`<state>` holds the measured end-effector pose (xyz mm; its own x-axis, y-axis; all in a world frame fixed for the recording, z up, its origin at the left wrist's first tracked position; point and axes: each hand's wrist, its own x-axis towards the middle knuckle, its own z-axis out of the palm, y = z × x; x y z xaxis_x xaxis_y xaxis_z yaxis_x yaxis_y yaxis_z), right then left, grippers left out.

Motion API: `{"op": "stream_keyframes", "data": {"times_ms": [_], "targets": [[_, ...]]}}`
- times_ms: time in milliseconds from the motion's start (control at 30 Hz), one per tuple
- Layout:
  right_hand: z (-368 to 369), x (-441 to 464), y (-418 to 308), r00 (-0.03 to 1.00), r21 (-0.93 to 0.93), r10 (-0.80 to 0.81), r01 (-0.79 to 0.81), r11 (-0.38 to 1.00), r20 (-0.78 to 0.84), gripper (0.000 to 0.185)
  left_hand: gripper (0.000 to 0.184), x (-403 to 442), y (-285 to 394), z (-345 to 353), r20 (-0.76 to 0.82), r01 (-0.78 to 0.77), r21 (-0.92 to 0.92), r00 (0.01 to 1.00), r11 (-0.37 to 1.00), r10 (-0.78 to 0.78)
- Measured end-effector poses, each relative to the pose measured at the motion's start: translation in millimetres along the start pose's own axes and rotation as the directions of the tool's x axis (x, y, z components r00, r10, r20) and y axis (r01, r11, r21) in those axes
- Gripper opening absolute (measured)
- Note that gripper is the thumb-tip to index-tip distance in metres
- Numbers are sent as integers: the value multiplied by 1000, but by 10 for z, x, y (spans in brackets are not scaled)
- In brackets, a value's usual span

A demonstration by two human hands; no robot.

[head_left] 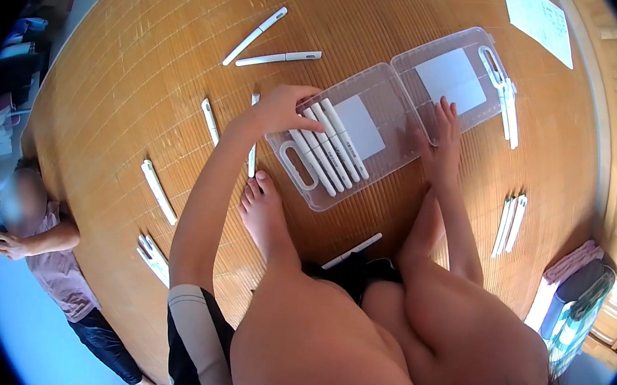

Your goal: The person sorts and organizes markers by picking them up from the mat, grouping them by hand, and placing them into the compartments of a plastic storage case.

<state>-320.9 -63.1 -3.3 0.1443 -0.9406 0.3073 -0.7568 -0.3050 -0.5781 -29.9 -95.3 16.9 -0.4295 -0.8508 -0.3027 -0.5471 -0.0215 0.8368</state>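
Observation:
A clear plastic case [395,155] lies unfolded on the mat in front of me, its lid half to the right. Several white pens [333,144] lie side by side in its left half, beside a white card [360,126]. My left hand [287,109] is closed over the upper ends of these pens at the case's left edge, thumb across them; the exact grip is partly hidden. With fingers stretched out, my right hand [444,139] rests against the lid half, near a second white card [452,80]. It holds nothing.
Loose white pens [256,35] lie around the brown mat [358,10], some by my left foot [258,202]. More pens [509,225] lie at right. A paper sheet [540,23] lies top right, folded cloths [577,285] lower right. Another person [54,256] is at left with a phone.

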Motion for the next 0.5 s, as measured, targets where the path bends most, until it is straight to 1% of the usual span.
{"op": "stream_keyframes", "data": {"times_ms": [33,67,133,167,233,267,333,367,433,467,500], "targets": [[43,-4,31,997,-99,-4,12,995,78,45,53,-14,-54,33,-2,-33,-21,999,999,33],[60,-8,23,997,-97,-8,16,995,82,45,53,-33,-4,38,-7,-30,-23,1000,999,30],[90,-19,-8,980,-342,-2,72,937,200,46,44,-73,118,28,-27,41,132,999,990,-38],[98,-22,-5,980,-341,-4,74,937,200,46,44,-110,103,35,-29,42,132,999,990,-38],[96,-18,9,978,-348,-12,85,933,206,45,40,-193,72,58,-171,-118,310,969,943,178],[93,-11,12,979,-351,-10,83,933,203,45,40,-234,119,95,-168,-123,311,969,943,181],[90,-30,10,978,-348,-32,104,932,206,45,45,-333,270,242,-252,-151,614,893,775,374],[89,-35,5,978,-348,-29,101,932,205,45,45,-359,328,351,-249,-154,614,893,774,375],[85,-21,-4,977,-358,-24,100,928,213,45,55,-348,396,589,-63,-259,695,908,671,415],[86,-21,-2,977,-358,-25,101,928,212,45,55,-313,367,672,-64,-259,695,907,671,416],[86,-24,3,976,-357,-25,103,928,215,45,59,-275,310,760,-12,-311,679,901,665,434]]}}
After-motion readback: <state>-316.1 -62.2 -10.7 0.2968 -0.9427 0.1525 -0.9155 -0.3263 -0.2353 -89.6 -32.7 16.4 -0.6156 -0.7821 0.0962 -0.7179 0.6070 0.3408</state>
